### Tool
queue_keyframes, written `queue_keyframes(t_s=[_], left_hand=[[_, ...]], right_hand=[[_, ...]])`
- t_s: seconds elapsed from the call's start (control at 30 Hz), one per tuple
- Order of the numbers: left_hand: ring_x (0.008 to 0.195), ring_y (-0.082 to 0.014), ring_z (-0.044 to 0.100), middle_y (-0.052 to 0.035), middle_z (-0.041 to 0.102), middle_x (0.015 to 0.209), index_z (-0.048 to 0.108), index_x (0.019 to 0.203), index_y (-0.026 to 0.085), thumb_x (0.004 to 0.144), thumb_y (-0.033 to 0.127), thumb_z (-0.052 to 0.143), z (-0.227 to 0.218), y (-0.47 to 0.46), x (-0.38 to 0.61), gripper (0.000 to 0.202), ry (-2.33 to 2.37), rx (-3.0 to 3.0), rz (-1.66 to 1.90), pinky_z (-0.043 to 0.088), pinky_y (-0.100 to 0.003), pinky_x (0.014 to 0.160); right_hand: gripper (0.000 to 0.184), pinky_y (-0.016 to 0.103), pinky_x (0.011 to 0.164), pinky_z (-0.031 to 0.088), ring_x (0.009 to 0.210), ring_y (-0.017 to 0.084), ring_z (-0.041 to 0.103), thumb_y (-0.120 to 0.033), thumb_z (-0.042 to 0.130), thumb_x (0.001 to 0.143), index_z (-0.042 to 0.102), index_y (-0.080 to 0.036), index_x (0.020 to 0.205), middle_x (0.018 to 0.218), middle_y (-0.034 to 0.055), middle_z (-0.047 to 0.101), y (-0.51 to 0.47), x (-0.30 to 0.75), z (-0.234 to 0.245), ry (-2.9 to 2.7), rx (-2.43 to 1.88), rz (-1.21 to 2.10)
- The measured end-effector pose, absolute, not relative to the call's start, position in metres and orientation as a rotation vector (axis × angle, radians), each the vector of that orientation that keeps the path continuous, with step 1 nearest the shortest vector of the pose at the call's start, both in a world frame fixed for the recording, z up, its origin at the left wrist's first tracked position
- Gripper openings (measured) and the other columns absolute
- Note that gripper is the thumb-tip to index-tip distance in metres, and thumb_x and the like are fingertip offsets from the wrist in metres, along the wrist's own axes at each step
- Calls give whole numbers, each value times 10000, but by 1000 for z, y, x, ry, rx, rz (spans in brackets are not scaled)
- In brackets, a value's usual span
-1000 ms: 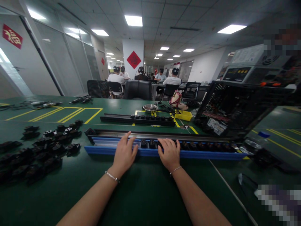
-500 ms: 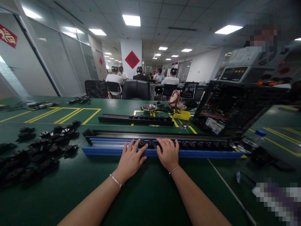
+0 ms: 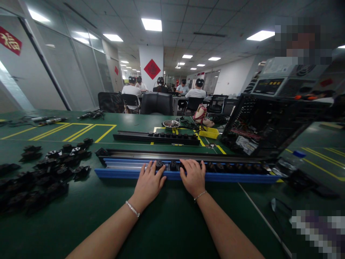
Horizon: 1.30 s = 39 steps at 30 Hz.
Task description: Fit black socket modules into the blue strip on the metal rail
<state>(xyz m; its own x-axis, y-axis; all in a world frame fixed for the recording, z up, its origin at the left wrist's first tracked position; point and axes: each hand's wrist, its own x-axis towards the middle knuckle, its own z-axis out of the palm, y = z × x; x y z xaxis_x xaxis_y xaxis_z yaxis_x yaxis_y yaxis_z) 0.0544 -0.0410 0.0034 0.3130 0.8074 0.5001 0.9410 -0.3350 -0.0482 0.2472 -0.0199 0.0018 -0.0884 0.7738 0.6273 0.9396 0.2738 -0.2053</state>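
A long blue channel rail (image 3: 118,174) lies crosswise before me, with a row of small black modules (image 3: 219,167) in its right part. My left hand (image 3: 149,182) rests over the rail with fingers spread; its fingertips are at one black module (image 3: 159,164). Another black module (image 3: 174,165) sits in the rail between my hands. My right hand (image 3: 193,177) lies over the rail with fingers stretched out, covering part of the row. What is under its fingers is hidden.
Loose black parts (image 3: 58,167) are heaped at left. Behind the blue rail lie a black rail (image 3: 129,154) and a shorter one (image 3: 129,136). Further back are a metal bowl (image 3: 171,124) and a yellow tray (image 3: 209,132). At right stand an open computer case (image 3: 258,126) and a bottle (image 3: 289,163).
My left hand has shifted slightly left, and so has the black module at its fingertips. The gap to the module between my hands is wider. My right hand stays about where it was.
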Motion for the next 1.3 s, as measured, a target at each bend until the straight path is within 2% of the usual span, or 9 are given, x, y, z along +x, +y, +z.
queue_keyframes(t_s=[0.2,0.43,1.3], left_hand=[[1243,-309,443,-136,550,1283,558,1234,272,882,413,396,4,-42,52,413,-1579,-2216,-589,315,-506,1034],[1253,-330,421,-112,543,1293,515,1267,334,854,478,428,7,-45,53,446,-1613,-2204,-551,314,-525,1024],[1145,-288,542,-153,624,1172,625,1165,254,903,403,344,9,-36,34,412,-1644,-2138,-537,374,-457,995]], right_hand=[[305,472,1069,92,1086,215,489,-300,463,865,581,-271,1145,1101,24,642,-20,247,2,-1897,-1527,-329],[303,480,1070,99,1095,222,487,-301,460,867,585,-268,1142,1106,28,643,-19,247,1,-1894,-1527,-320],[294,479,1068,85,1100,223,487,-281,473,861,580,-263,1134,1102,16,639,-21,247,5,-1893,-1513,-266]])
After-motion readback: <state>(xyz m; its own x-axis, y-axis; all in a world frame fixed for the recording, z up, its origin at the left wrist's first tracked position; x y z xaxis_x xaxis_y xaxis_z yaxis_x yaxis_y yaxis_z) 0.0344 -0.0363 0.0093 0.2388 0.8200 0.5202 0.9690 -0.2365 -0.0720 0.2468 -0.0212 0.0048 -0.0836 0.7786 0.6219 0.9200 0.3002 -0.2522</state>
